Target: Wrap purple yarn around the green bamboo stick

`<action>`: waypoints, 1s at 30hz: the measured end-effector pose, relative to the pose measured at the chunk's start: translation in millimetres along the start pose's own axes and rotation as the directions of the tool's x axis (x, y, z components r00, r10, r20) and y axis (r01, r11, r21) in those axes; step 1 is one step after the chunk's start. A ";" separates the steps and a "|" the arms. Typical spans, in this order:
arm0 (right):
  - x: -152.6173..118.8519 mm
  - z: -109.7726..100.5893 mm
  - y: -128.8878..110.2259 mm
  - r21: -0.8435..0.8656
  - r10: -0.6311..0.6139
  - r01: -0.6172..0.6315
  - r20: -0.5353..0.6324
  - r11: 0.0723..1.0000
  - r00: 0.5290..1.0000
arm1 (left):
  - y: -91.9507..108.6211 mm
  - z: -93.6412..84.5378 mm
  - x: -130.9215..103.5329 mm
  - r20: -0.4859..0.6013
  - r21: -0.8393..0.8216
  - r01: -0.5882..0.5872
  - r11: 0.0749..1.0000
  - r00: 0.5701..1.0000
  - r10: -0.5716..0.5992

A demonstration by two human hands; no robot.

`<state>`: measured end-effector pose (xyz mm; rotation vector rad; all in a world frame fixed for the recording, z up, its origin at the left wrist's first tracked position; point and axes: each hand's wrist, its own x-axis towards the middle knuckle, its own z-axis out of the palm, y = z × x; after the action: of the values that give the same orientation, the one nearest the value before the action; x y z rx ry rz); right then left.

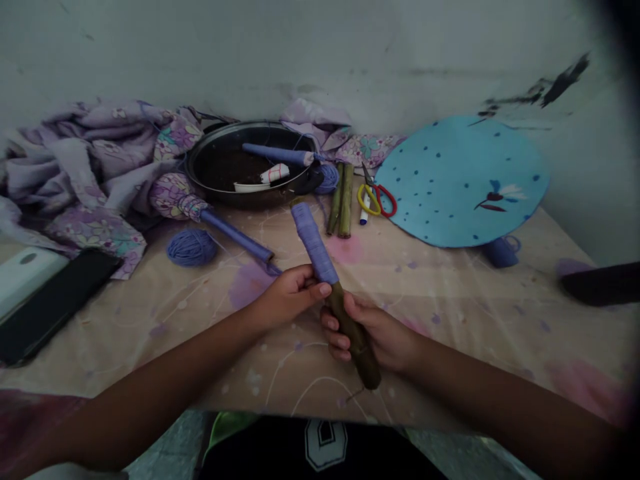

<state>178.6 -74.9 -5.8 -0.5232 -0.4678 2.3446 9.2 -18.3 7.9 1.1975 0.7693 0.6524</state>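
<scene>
1. Dark clothing (270, 450) fills bottom centre.
2. Right hand (377, 330) curls closed around the stick (351, 327), mid-frame; left hand (290, 293) pinches it where purple yarn (317, 243) ends.
3. Flowered cloth (445, 293) lies beneath; marked wall (350, 47) spans top.

A rounded, olive-brown stick (364, 360) is held at a slant, its far half bound in close, snug bands of violet-blue yarn (316, 243). The wrapped end is pointed away and to the left, the bare end nearer and to the right. The bare length is gripped by the right hand (375, 330), the yarn's lower edge steadied by the left hand (295, 293).
</scene>
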 end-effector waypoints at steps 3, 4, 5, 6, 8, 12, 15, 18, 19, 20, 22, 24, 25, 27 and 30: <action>0.6 -2.7 2.1 -0.021 -0.012 0.012 -0.015 1.000 1.000 | 3.6 0.6 -2.9 0.083 -0.067 0.062 0.996 0.995 -0.056; 0.8 -3.4 2.8 -0.019 -0.006 0.006 -0.004 1.000 1.000 | 4.6 0.8 -3.8 0.098 -0.080 0.083 0.993 0.992 -0.075; 1.1 -3.9 3.3 -0.013 0.003 -0.003 0.012 1.000 1.000 | 5.3 0.9 -4.4 0.102 -0.085 0.093 0.992 0.991 -0.084; 1.2 -4.1 3.7 -0.005 0.014 -0.014 0.024 1.000 1.000 | 5.5 0.9 -4.6 0.094 -0.079 0.090 0.993 0.992 -0.082; 1.2 -3.6 4.0 0.006 0.035 -0.036 0.030 0.999 0.999 | 4.5 0.3 -3.8 0.067 -0.051 0.067 0.996 0.996 -0.063; 0.9 -1.0 3.8 -0.021 -0.020 0.020 -0.013 1.000 1.000 | -0.7 -1.6 -0.9 -0.012 0.007 0.024 1.000 1.000 -0.024; 1.1 0.4 4.0 -0.060 -0.067 0.064 -0.052 0.996 0.996 | -1.5 -1.7 -1.1 0.000 -0.006 0.025 1.000 1.000 -0.025; 1.5 1.0 4.4 -0.042 -0.068 0.065 -0.065 0.997 0.996 | 2.0 -1.1 -2.5 0.054 -0.045 0.055 0.997 0.997 -0.053; 1.7 1.0 4.5 -0.026 -0.056 0.055 -0.057 0.998 0.997 | 3.2 -1.0 -2.6 0.061 -0.049 0.054 0.997 0.997 -0.051; 1.7 0.8 4.5 -0.010 -0.040 0.040 -0.046 0.999 0.998 | 4.2 -1.2 -2.4 0.057 -0.043 0.040 0.998 0.998 -0.038; 1.9 0.1 4.2 0.016 -0.013 0.013 -0.028 1.000 1.000 | 4.7 -1.8 -1.4 0.030 -0.019 -0.007 1.000 1.000 0.007; 2.2 -0.5 3.5 0.024 -0.001 0.002 -0.026 1.000 1.000 | 3.3 -2.4 0.0 0.007 -0.008 -0.031 0.999 0.999 0.031; 2.3 -0.5 3.1 0.024 -0.001 0.002 -0.027 1.000 1.000 | 2.3 -2.6 0.5 -0.006 -0.018 -0.032 0.999 0.999 0.032; 2.3 0.0 2.4 0.008 -0.019 0.019 -0.027 1.000 0.999 | 0.5 -2.5 1.0 -0.042 -0.058 -0.013 0.998 0.999 0.011; 1.8 1.9 2.2 -0.045 -0.085 0.083 -0.041 0.996 0.996 | -0.1 -2.2 0.7 -0.098 -0.111 0.006 0.994 0.995 -0.017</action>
<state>175.3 -75.7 -5.6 -0.5622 -0.5111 2.2433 7.9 -16.6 7.3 1.0655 0.8121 0.7404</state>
